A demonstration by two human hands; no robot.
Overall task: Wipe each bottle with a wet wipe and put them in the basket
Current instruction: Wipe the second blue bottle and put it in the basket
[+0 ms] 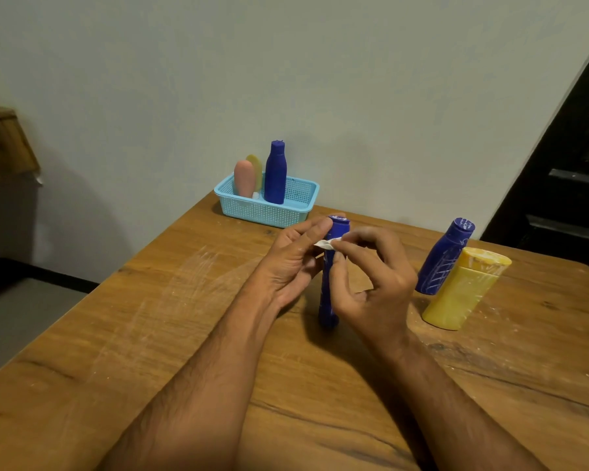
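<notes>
A blue bottle stands upright on the wooden table between my hands. My left hand grips its upper part from the left. My right hand pinches a small white wet wipe against the bottle's neck. At the back stands a light blue basket holding a pink bottle, a yellow bottle and a blue bottle. To the right, a scuffed blue bottle and a yellow bottle stand on the table, touching each other.
White smears mark the table top left of my hands. The table's left edge drops to a grey floor. A dark door frame stands at the right and a wooden cabinet at the far left.
</notes>
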